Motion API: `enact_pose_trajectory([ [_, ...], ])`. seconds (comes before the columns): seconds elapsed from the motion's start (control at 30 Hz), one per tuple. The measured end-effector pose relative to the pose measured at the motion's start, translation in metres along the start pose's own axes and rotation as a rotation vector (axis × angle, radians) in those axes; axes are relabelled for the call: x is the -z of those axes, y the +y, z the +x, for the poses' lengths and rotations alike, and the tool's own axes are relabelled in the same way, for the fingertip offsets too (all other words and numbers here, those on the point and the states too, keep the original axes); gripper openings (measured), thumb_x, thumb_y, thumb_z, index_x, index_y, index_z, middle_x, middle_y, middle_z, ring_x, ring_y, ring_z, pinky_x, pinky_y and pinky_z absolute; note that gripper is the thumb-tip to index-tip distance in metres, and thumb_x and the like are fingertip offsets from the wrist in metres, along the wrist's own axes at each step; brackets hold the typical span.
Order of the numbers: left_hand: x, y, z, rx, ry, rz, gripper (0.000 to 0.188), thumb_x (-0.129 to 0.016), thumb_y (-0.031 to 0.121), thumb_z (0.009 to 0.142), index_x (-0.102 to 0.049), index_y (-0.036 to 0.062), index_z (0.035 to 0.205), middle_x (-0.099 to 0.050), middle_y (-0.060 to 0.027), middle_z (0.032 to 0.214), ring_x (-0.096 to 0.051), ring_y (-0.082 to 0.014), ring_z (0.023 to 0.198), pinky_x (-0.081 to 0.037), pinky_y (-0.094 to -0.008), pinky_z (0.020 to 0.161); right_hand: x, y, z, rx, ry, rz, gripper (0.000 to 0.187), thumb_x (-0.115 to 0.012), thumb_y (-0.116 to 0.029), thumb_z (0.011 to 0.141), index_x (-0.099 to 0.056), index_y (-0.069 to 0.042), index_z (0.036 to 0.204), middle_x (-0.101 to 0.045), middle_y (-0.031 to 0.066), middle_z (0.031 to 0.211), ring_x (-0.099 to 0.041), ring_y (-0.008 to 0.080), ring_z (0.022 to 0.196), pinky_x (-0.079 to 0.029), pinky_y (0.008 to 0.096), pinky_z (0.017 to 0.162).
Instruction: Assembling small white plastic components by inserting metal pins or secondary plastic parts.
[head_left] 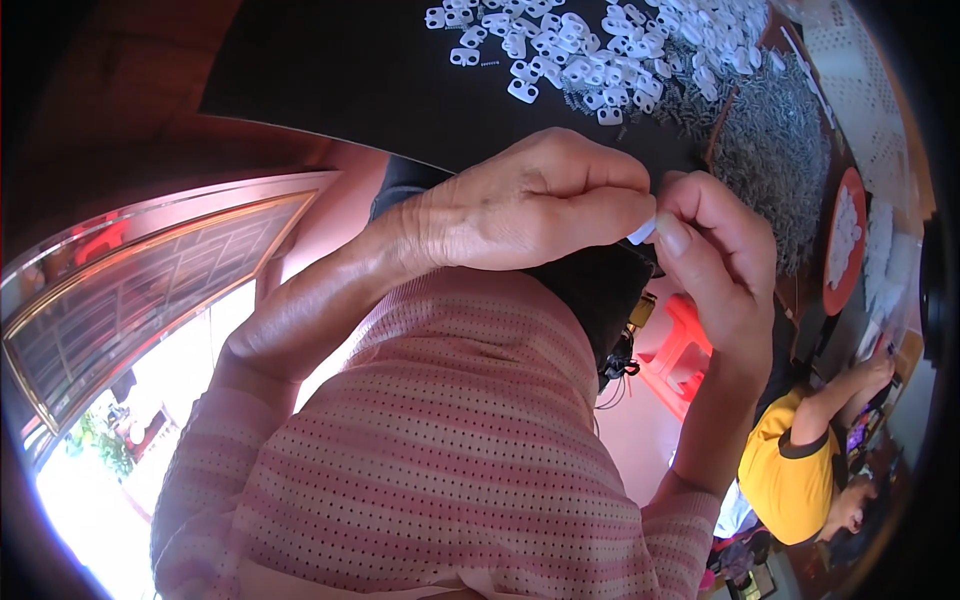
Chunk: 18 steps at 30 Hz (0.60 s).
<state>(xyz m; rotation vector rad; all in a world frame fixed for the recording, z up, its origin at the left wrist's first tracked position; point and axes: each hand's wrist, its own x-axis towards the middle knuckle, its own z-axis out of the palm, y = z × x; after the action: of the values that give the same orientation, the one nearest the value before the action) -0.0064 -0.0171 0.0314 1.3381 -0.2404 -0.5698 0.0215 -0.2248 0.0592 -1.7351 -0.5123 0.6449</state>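
My left hand (545,205) and my right hand (718,250) meet in front of my body, near the edge of a black table (330,80). Both are closed, thumbs against bent fingers. Between the fingertips shows a small white plastic piece (642,232), pinched from both sides and mostly covered, so its shape cannot be made out. Beyond my hands lies a heap of white plastic pieces (575,45), rounded squares with dark holes. Beside it spreads a pile of tiny grey metal parts (772,140), some of them coiled like springs.
On the right, a round orange-red plate (835,285) holds more small white pieces. A red plastic stool (685,350) stands below the table. Farther right sits another person in a yellow shirt (795,470), one arm stretched out. To the left is a framed panel (150,290) beside a bright opening.
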Motion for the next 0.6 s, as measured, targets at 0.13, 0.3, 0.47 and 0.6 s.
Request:
enact_pose_trajectory([
  [0.13,-0.004,-0.009,-0.001,-0.08,0.07,-0.018,0.02,-0.054,0.015,0.096,-0.058,-0.0017,0.085,-0.047,0.0013,0.067,-0.041,-0.0046,0.064,-0.033,-0.0242,0.054,-0.01,0.008,-0.002,-0.011,0.072,0.113,0.006,-0.055,-0.004,0.092,-0.057,-0.001,0.088,-0.046,-0.0048,0.069,-0.036,0.0006,0.06,-0.028,0.0195,0.052],
  [0.3,-0.01,-0.022,-0.001,-0.194,0.187,-0.017,0.021,-0.052,0.015,0.099,-0.058,-0.0025,0.089,-0.05,0.0006,0.07,-0.043,-0.005,0.064,-0.034,-0.025,0.053,-0.035,0.015,-0.006,0.064,0.24,0.139,0.006,-0.055,-0.002,0.092,-0.055,0.0,0.086,-0.047,-0.0034,0.071,-0.037,0.0011,0.06,-0.03,0.0192,0.053],
  [0.47,-0.003,-0.023,0.0,-0.188,0.192,-0.11,0.024,-0.051,0.019,0.1,-0.061,-0.0029,0.096,-0.053,-0.0002,0.072,-0.044,-0.0058,0.064,-0.035,-0.0228,0.056,-0.048,0.022,-0.013,0.299,0.195,-0.163,0.005,-0.052,0.004,0.083,-0.053,-0.001,0.085,-0.047,0.0019,0.07,-0.041,0.007,0.056,-0.032,0.0214,0.052],
  [0.6,-0.004,-0.018,-0.002,-0.159,0.173,-0.1,0.026,-0.051,0.02,0.099,-0.062,-0.0031,0.095,-0.051,-0.0003,0.069,-0.042,-0.0057,0.062,-0.034,-0.0227,0.056,-0.048,0.023,-0.013,0.433,0.195,-0.258,0.01,-0.059,0.005,0.081,-0.053,-0.002,0.08,-0.046,0.0052,0.067,-0.041,0.013,0.05,-0.032,0.0249,0.047],
])
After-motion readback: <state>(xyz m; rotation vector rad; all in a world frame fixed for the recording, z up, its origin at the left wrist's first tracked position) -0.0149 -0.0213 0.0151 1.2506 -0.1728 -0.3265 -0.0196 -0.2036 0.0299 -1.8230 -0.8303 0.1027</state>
